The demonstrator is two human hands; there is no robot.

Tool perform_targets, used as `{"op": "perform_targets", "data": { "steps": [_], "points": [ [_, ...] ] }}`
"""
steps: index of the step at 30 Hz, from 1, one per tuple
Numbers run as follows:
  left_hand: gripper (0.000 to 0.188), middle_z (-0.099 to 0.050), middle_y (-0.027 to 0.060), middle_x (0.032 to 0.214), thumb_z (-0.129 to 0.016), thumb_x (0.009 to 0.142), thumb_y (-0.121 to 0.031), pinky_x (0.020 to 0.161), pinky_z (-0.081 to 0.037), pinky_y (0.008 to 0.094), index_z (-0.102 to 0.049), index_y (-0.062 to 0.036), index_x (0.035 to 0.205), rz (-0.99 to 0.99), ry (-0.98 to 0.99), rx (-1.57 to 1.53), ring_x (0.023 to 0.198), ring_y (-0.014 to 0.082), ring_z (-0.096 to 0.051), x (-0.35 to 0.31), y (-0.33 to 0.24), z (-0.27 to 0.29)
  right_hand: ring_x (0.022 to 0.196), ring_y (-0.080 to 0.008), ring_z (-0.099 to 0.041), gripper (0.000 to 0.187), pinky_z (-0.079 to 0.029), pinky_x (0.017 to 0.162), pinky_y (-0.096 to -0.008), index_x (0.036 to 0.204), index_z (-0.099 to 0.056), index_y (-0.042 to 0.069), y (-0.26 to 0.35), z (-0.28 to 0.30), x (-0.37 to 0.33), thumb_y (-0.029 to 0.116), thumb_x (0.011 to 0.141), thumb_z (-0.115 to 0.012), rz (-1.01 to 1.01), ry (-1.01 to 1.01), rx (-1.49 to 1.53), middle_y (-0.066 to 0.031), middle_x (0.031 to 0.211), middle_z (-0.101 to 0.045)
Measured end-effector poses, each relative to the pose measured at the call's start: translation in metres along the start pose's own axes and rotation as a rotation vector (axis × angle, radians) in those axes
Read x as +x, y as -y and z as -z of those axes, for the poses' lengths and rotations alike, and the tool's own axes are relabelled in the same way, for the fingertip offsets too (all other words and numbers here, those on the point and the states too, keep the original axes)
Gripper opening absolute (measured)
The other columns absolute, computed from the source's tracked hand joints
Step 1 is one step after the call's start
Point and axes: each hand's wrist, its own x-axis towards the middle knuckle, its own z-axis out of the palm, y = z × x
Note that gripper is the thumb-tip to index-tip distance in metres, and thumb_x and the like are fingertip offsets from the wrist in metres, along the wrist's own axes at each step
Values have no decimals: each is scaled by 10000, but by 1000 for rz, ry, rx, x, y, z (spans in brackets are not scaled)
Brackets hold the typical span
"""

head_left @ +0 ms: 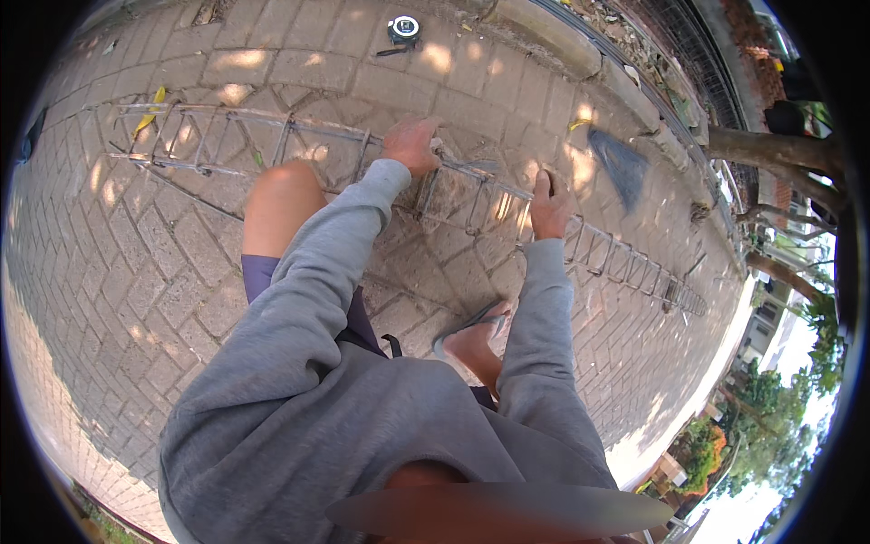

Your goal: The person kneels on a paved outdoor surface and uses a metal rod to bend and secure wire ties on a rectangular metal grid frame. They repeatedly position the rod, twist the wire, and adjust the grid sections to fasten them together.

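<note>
Head view: both hands' fingers grip the rebar cage (471,195), left hand (412,143), right hand (549,207)

rebar cage (471,190): dull metal | paving (118,272): rough brick | sleeves (544,308): matt cloth

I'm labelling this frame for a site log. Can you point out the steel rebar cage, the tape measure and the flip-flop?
steel rebar cage (231,136): head view, on a long bar left of the hands.
tape measure (403,29): head view, middle of its case.
flip-flop (458,328): head view, on its strap.
</note>
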Motion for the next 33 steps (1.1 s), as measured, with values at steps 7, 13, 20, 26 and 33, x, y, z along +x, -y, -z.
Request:
{"op": "perform_targets", "data": {
  "steps": [7, 13, 20, 26, 33],
  "points": [
    [595, -579, 85, 1413, -703, 768, -48, 1126, -424, 464, -655, -241, 1329, -225, 379, 414, 1363, 270, -492, 34, 37, 1, 1130, -469, -636, 863, -501, 961, -522, 1425, -432, -70, -121, 37, -135, 431, 814, -779, -256, 187, -688, -370, 1215, -626],
    [443, -692, 141, 1236, -644, 795, -100, 981, -527, 449, -703, -157, 1230, -190, 354, 256, 1170, 346, -643, 50, 71, -29, 984, -445, -692, 440, -532, 877, -525, 1168, -600, -68, -141, 55, -122, 244, 862, -651, -198, 261, -718, -323, 1007, -693],
    [393, -664, 155, 1293, -642, 804, -140, 990, -522, 451, -684, -78, 1189, -255, 355, 259, 1211, 352, -621, 46, 59, -17, 611, -170, -658, 394, -501, 564, -344, 988, -663, -11, -15, 122, -69, 369, 1027, -568, -362, 431, 20, -115, 714, -706],
    [328, -675, 140, 1289, -619, 836, -103, 1002, -511, 463, -687, -51, 1152, -131, 346, 186, 1208, 349, -627, 33, 43, -1, 809, -324, -680, 530, -544, 713, -444, 1468, -562, 254, 114, 132, 0, 142, 950, -582, 522, 537, -975, -158, 890, -702],
    [418, -682, 116, 1292, -602, 857, -89, 1032, -504, 454, -684, -164, 1260, -122, 383, 130, 1230, 332, -621, 32, 43, 2, 1355, -420, -421, 730, -403, 1087, -533, 1533, -437, 174, 197, 102, 21, 14, 836, -581, 1043, 350, -1268, -194, 1431, -456]
  ]
}}
